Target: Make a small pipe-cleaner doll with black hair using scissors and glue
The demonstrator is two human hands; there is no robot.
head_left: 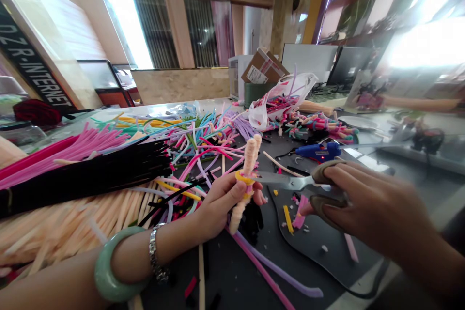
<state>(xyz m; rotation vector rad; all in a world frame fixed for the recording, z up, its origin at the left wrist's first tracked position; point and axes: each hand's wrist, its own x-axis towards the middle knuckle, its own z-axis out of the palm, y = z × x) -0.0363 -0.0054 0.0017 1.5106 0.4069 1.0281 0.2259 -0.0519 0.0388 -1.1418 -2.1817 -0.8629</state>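
My left hand (225, 201) is closed around a small figure twisted from pipe cleaners (249, 157), cream with yellow and pink bands round its middle. It is held nearly upright above the dark table. My right hand (374, 203) grips scissors (321, 179) by the handles, its fingers through the loops. The scissor blades point left and reach the yellow band on the figure; whether they have something between them I cannot tell. Long pink and lilac pipe cleaners (279, 266) lie below my left hand. Small pink and yellow offcuts (300, 211) are scattered between the hands.
Bundles of black pipe cleaners (90, 169) and cream pipe cleaners (87, 213) lie at the left. A blue glue gun (319, 151) rests beyond the scissors. A cable (301, 249) curves over the table. Behind are a plastic bag (308, 82) and a cardboard box (265, 65).
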